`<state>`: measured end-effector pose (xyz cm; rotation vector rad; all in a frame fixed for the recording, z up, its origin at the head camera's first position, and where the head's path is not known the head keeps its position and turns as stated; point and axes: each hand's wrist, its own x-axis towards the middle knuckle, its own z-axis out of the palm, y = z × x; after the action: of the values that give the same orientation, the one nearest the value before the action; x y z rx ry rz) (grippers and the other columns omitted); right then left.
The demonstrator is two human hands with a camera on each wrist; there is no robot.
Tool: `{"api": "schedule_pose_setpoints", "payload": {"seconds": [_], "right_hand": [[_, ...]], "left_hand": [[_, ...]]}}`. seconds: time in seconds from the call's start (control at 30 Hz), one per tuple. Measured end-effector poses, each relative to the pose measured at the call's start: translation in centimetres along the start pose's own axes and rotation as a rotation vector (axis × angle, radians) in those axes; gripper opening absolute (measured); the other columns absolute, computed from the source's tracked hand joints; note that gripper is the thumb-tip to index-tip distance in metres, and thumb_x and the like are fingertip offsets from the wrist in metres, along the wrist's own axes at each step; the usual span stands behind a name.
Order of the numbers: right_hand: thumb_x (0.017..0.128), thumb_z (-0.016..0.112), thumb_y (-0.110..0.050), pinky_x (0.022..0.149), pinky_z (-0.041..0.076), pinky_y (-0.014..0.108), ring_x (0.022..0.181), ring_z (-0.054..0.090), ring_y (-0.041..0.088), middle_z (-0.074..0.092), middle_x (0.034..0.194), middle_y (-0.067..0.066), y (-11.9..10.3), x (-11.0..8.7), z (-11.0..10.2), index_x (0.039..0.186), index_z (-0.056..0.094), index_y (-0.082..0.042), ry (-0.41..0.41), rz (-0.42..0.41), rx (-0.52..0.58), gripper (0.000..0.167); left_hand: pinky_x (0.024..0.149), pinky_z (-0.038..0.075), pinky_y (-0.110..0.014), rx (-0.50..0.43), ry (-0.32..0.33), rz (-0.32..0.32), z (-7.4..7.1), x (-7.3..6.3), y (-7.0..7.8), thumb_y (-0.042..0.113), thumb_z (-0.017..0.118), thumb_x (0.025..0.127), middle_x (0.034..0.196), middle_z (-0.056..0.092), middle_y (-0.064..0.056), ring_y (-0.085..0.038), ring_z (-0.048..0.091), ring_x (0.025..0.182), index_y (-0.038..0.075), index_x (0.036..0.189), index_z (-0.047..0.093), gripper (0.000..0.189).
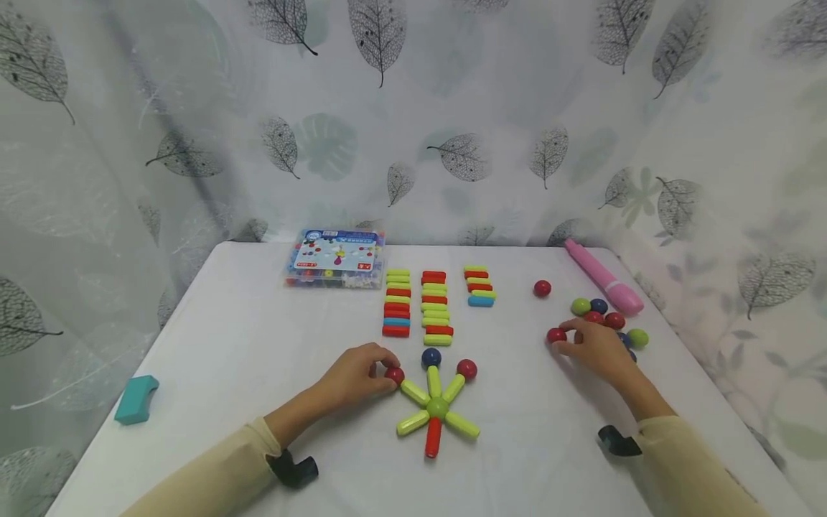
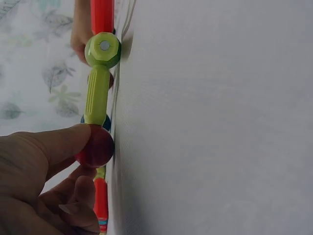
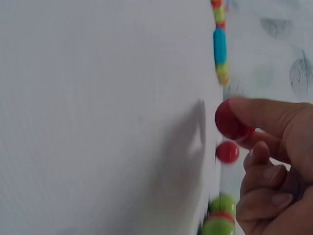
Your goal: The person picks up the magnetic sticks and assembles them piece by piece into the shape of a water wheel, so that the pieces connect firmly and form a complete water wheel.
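A star of sticks lies on the table around a green ball (image 1: 437, 408): several yellow-green sticks (image 1: 461, 425) and one red stick (image 1: 433, 438). A blue ball (image 1: 431, 357) and a red ball (image 1: 466, 369) sit at the ends of two far sticks. My left hand (image 1: 358, 375) pinches another red ball (image 2: 96, 147) between thumb and fingers, right at the tip of the upper-left stick (image 2: 97, 95). Over to the right, my right hand (image 1: 597, 350) pinches a red ball (image 3: 234, 120) with thumb and fingertips, in front of the loose balls.
Behind the star, red, yellow-green and blue sticks (image 1: 435, 309) lie in three columns. A clear plastic box (image 1: 336, 260) stands at the back left. Loose balls (image 1: 638, 338), a lone red ball (image 1: 542, 289) and a pink tube (image 1: 604, 278) are at right; a teal block (image 1: 136, 399) is at left.
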<state>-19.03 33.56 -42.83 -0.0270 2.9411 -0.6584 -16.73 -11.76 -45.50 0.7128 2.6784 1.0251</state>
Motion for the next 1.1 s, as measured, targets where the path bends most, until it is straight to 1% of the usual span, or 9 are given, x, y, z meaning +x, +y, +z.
{"api": "schedule_pose_setpoints", "payload": {"seconds": [0.13, 0.23, 0.33, 0.43, 0.5, 0.6, 0.7, 0.9, 1.1], "right_hand": [[0.091, 0.076, -0.039, 0.062, 0.044, 0.027, 0.081, 0.053, 0.022, 0.057, 0.085, 0.006, -2.5, -1.1, 1.6, 0.13, 0.065, -0.01, -0.087, -0.072, 0.21, 0.049], [0.089, 0.078, -0.041, 0.064, 0.045, 0.026, 0.083, 0.053, 0.022, 0.057, 0.084, 0.005, -4.4, -2.1, 3.0, 0.127, 0.068, -0.013, -0.174, -0.105, 0.306, 0.048], [0.087, 0.08, -0.041, 0.064, 0.044, 0.025, 0.083, 0.053, 0.021, 0.056, 0.082, 0.004, -5.7, -3.1, 4.0, 0.123, 0.069, -0.013, -0.268, -0.109, 0.367, 0.046], [0.088, 0.08, -0.037, 0.062, 0.042, 0.024, 0.08, 0.053, 0.019, 0.055, 0.079, 0.003, -6.1, -4.2, 4.5, 0.119, 0.069, -0.012, -0.367, -0.138, 0.405, 0.041], [0.089, 0.079, -0.033, 0.062, 0.042, 0.023, 0.077, 0.053, 0.017, 0.054, 0.078, 0.003, -6.0, -4.9, 4.7, 0.117, 0.069, -0.012, -0.428, -0.172, 0.424, 0.037], [0.089, 0.079, -0.029, 0.062, 0.041, 0.023, 0.075, 0.052, 0.013, 0.053, 0.077, 0.001, -6.1, -5.7, 5.1, 0.115, 0.069, -0.013, -0.494, -0.227, 0.444, 0.033], [0.089, 0.079, -0.028, 0.061, 0.042, 0.023, 0.074, 0.052, 0.012, 0.053, 0.077, 0.001, -6.5, -6.2, 5.3, 0.115, 0.069, -0.013, -0.519, -0.251, 0.455, 0.031], [0.089, 0.079, -0.03, 0.06, 0.041, 0.022, 0.074, 0.052, 0.012, 0.054, 0.078, 0.001, -6.7, -6.3, 5.5, 0.115, 0.069, -0.014, -0.49, -0.237, 0.447, 0.033], [0.089, 0.079, -0.025, 0.062, 0.044, 0.023, 0.073, 0.054, 0.011, 0.055, 0.077, 0.002, -6.5, -6.5, 5.5, 0.113, 0.068, -0.012, -0.564, -0.261, 0.486, 0.03]], "left_hand": [[0.07, 0.051, -0.025, 0.001, 0.005, -0.006, 0.0, -0.5, 0.1, 0.023, 0.085, 0.083, 0.101, 0.067, 0.01, -0.011, 0.055, 0.083, 0.022, 0.109, 0.072, 0.029], [0.07, 0.051, -0.026, 0.0, 0.005, 0.002, 0.0, -0.7, 0.2, 0.024, 0.085, 0.082, 0.1, 0.067, 0.011, -0.011, 0.056, 0.083, 0.022, 0.107, 0.071, 0.029], [0.07, 0.05, -0.026, -0.001, -0.001, 0.009, 0.1, -0.9, 0.4, 0.025, 0.085, 0.082, 0.098, 0.067, 0.011, -0.011, 0.056, 0.083, 0.022, 0.105, 0.071, 0.028], [0.07, 0.051, -0.026, -0.001, -0.004, 0.012, 0.2, -1.1, 0.6, 0.025, 0.086, 0.082, 0.097, 0.066, 0.012, -0.011, 0.056, 0.083, 0.022, 0.103, 0.07, 0.027], [0.07, 0.051, -0.025, 0.005, -0.004, 0.014, 0.2, -1.2, 0.7, 0.026, 0.086, 0.082, 0.096, 0.066, 0.012, -0.011, 0.057, 0.083, 0.022, 0.102, 0.069, 0.026], [0.07, 0.051, -0.025, 0.011, 0.001, 0.012, 0.1, -1.4, 0.8, 0.026, 0.086, 0.082, 0.095, 0.066, 0.012, -0.011, 0.057, 0.083, 0.023, 0.102, 0.069, 0.026], [0.071, 0.051, -0.025, 0.015, 0.007, 0.014, 0.1, -1.5, 0.7, 0.026, 0.085, 0.082, 0.094, 0.065, 0.013, -0.011, 0.057, 0.083, 0.023, 0.101, 0.069, 0.026], [0.071, 0.051, -0.025, 0.007, 0.006, 0.012, 0.3, -1.6, 0.4, 0.027, 0.086, 0.082, 0.094, 0.065, 0.014, -0.011, 0.057, 0.084, 0.023, 0.101, 0.069, 0.026], [0.07, 0.051, -0.025, 0.002, -0.004, 0.016, 0.5, -1.7, 0.4, 0.028, 0.085, 0.082, 0.093, 0.065, 0.014, -0.011, 0.057, 0.084, 0.022, 0.101, 0.069, 0.026]]}}
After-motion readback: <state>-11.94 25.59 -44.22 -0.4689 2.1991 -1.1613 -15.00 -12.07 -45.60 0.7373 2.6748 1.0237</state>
